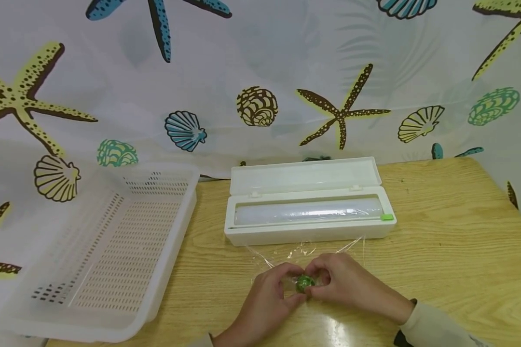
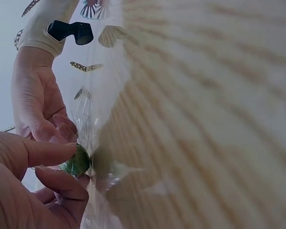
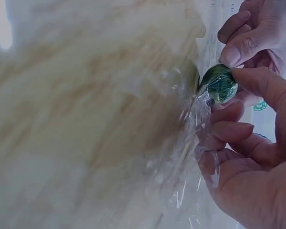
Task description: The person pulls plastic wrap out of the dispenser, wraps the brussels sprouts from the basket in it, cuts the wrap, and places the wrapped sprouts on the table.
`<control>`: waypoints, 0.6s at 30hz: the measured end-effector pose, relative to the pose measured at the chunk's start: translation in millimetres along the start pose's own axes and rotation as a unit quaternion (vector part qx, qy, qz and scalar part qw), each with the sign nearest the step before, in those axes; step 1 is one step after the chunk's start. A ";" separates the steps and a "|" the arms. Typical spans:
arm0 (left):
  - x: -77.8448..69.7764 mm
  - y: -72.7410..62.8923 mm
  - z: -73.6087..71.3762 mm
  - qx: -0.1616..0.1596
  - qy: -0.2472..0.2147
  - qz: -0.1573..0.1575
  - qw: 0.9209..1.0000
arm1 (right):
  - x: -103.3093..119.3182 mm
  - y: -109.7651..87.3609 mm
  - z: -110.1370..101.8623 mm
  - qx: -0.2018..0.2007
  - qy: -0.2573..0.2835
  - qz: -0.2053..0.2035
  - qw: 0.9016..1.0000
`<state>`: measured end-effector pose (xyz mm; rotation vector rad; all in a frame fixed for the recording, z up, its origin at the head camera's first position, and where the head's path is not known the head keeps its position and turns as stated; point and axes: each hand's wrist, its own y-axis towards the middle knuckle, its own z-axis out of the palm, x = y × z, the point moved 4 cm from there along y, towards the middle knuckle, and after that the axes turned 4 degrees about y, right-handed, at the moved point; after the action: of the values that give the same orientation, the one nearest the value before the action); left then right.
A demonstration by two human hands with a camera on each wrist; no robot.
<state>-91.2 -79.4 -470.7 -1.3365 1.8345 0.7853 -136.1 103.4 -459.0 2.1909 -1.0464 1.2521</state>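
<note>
A small, round green thing (image 1: 305, 283) lies in clear cling film (image 1: 301, 250) on the table, its exact kind unclear. From the left side my left hand (image 1: 272, 291) pinches it and the film around it between thumb and fingers. My right hand (image 1: 343, 283) meets it from the opposite side, curled fingertips and thumb holding the film against it. In the right wrist view, crumpled film (image 3: 202, 119) runs over the right fingers. The left wrist view shows the green thing (image 2: 79, 161) between both hands, partly covered by fingers.
Just beyond the hands stands a white cling film box (image 1: 308, 233), lid up, with a film roll (image 1: 308, 211) inside and a green slider (image 1: 387, 217) at its right end. A white perforated basket (image 1: 167, 260) is at the left. A patterned cloth (image 1: 226, 58) hangs behind the wooden table (image 1: 451, 231).
</note>
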 end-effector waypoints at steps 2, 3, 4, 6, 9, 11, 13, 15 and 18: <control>-2.0 0.1 -0.7 0.003 -0.003 -0.007 1.000 | -0.5 -0.7 0.3 0.004 0.006 0.005 1.000; -2.5 0.0 -0.7 0.003 -0.002 -0.007 1.000 | -0.7 -1.1 0.4 0.006 0.008 0.010 1.000; -3.3 0.1 -0.7 0.003 0.003 -0.006 1.000 | -0.9 -1.5 0.7 0.008 0.012 0.016 1.000; -0.6 0.1 1.6 -0.005 0.022 0.013 1.000 | -0.7 -2.4 1.0 0.009 0.015 0.025 1.000; 1.7 0.1 4.6 -0.013 0.051 0.032 0.998 | -0.2 -4.1 1.7 0.012 0.028 0.041 0.999; 4.6 0.6 6.2 -0.012 0.058 0.034 0.998 | 0.3 -4.6 2.1 0.011 0.033 0.044 0.998; 4.7 1.2 6.1 -0.010 0.057 0.028 0.998 | 1.0 -4.8 2.2 0.008 0.030 0.043 0.999; 9.0 2.0 7.1 -0.014 0.059 0.028 0.998 | 1.3 -5.1 2.6 0.003 0.023 0.039 0.999; 15.8 3.1 8.6 -0.015 0.060 0.025 0.998 | 1.5 -5.6 3.5 -0.007 0.014 0.033 0.999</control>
<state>-95.6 -79.9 -488.4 -1.3875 1.9630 0.7762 -129.3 104.0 -459.4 2.1380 -1.1208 1.2960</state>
